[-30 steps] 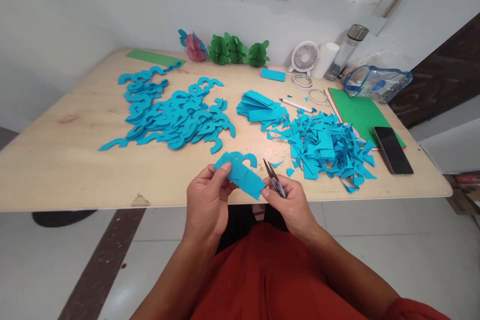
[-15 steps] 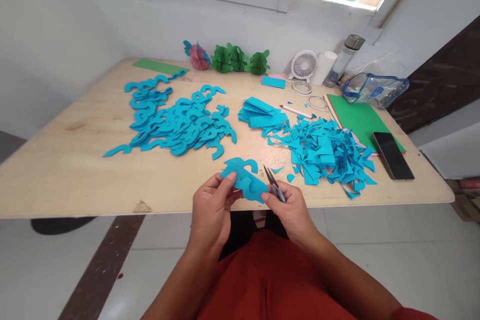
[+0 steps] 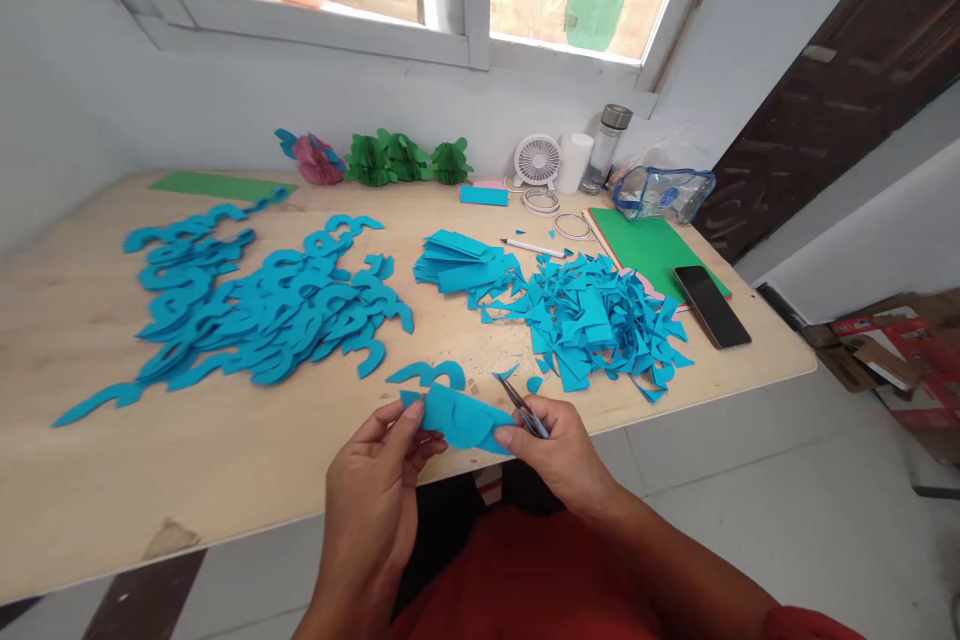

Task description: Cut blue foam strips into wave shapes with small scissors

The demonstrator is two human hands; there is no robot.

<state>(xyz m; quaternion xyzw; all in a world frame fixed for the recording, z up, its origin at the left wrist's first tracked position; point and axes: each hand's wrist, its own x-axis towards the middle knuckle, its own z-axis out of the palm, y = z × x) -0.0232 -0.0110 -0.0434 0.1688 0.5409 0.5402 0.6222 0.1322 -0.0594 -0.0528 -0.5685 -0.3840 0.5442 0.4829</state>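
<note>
With our left hand (image 3: 379,485) we pinch one end of a bright blue paper piece (image 3: 459,417) above the worktop's near edge; our right hand (image 3: 566,455) grasps its other end along with dark-bladed scissors (image 3: 529,414). Just beyond, on the pale wooden worktop (image 3: 262,480), lies an arched blue paper cut-out (image 3: 453,373), between our wavy blue paper cut-outs (image 3: 277,310) and jagged blue paper scraps (image 3: 592,315).

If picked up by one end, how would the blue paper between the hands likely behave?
The blue paper is probably light: the left hand and right hand grip only its ends. Looking thin, it would likely bend or droop a little. Its overlapping edges suggest layers that might slide apart, though their number can't be told.
</note>
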